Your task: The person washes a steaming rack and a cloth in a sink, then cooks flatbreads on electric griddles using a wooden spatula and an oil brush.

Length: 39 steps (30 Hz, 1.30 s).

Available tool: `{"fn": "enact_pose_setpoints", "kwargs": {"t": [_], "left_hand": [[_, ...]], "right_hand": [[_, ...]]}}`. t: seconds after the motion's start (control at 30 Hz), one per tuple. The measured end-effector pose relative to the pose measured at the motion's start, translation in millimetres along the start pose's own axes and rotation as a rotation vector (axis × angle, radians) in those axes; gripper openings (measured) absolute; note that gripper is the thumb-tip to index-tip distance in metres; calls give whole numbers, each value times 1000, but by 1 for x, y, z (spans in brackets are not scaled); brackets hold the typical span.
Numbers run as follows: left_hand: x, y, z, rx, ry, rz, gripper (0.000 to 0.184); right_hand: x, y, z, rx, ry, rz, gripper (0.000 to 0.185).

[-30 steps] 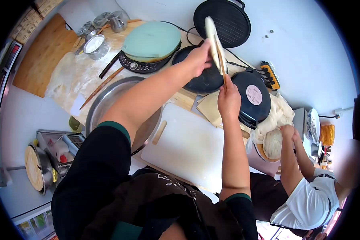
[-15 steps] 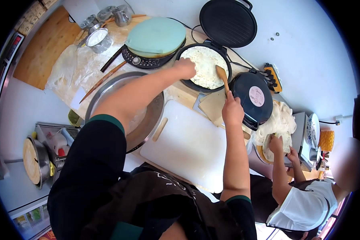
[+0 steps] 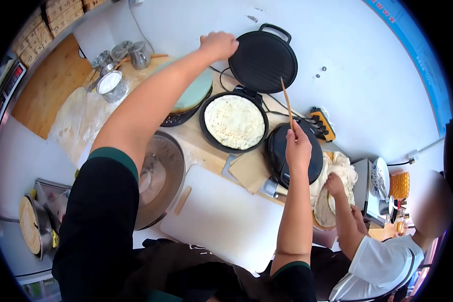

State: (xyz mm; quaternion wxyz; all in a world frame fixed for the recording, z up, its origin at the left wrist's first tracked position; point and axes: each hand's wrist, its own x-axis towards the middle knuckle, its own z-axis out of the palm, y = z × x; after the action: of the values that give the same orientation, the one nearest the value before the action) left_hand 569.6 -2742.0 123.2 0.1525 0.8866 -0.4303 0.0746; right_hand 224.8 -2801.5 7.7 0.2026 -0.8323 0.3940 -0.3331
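Note:
At the upper left rim of the raised black lid [image 3: 264, 63], my left hand [image 3: 219, 46] has its fingers curled closed against the edge. The lid belongs to an open round pan [image 3: 205, 132], in which a pale, speckled flatbread [image 3: 235, 122] lies flat. My right hand [image 3: 298, 146] is closed round a thin wooden spatula [image 3: 287, 103], held upright and seen nearly edge-on. Its upper end overlaps the lid's lower right part in view. Below my right hand is a closed black pan [image 3: 276, 160].
A steel bowl [image 3: 173, 156] and white board [image 3: 221, 211] are in front. Left are a green round cover [image 3: 199, 90] and flour pot [image 3: 110, 86]; right are a power strip [image 3: 323, 123], dough [image 3: 345, 168] and a co-worker's hand [image 3: 335, 185].
My left hand has gone from the flatbread up to the lid's rim. My right hand has lifted the spatula off the pan. The view has shifted. The co-worker's hands have moved at the dough.

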Motion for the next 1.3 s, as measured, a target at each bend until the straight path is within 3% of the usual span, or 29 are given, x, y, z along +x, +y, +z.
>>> {"fn": "enact_pose_setpoints", "kwargs": {"t": [0.1, 0.23, 0.33, 0.43, 0.47, 0.53, 0.6, 0.77, 0.87, 0.97, 1.0, 1.03, 1.07, 1.17, 1.23, 1.3], "left_hand": [[55, 24, -22, -57, 81, -15, 36], [91, 55, -12, -120, 26, -48, 37], [110, 72, 6, -112, 52, -73, 38], [120, 79, 19, -81, 113, -83, 38], [127, 77, 22, -72, 100, -53, 37], [135, 71, 26, -111, 58, -97, 37], [152, 61, 36, -118, 93, -143, 39], [192, 23, 76, -187, 78, -152, 45], [146, 35, 48, -256, 93, -32, 60], [151, 25, 55, -319, 180, 179, 61], [170, 11, 66, -483, 62, 294, 57], [164, 9, 77, -499, 206, 329, 50], [165, 5, 67, -437, 19, 315, 47], [147, -5, 45, -484, -31, 278, 44], [121, -9, 31, -384, 28, 591, 48], [65, 0, 9, -327, -44, 617, 41]], "right_hand": [[12, -1, -5, 138, -86, 72, 38], [25, 10, 27, 336, -59, -18, 36], [28, -4, 27, 612, -211, 221, 37], [38, 13, 24, 589, -38, 151, 36], [47, 22, 21, 414, 114, 6, 36], [73, 25, -2, 420, 103, 43, 37], [112, 37, -9, 72, 69, 19, 39], [157, 46, -16, -29, -87, -70, 37], [150, 45, -22, -72, -82, -120, 37], [137, 34, -23, -60, -42, -259, 36], [127, 34, -27, -69, -13, -284, 36], [116, 16, -37, -140, -84, -216, 35], [102, 6, -45, -136, -116, -168, 34], [61, 8, -46, -104, 83, -250, 29], [24, 6, -60, -31, 86, -175, 29], [-22, 5, -74, -12, 95, -134, 34]]}}
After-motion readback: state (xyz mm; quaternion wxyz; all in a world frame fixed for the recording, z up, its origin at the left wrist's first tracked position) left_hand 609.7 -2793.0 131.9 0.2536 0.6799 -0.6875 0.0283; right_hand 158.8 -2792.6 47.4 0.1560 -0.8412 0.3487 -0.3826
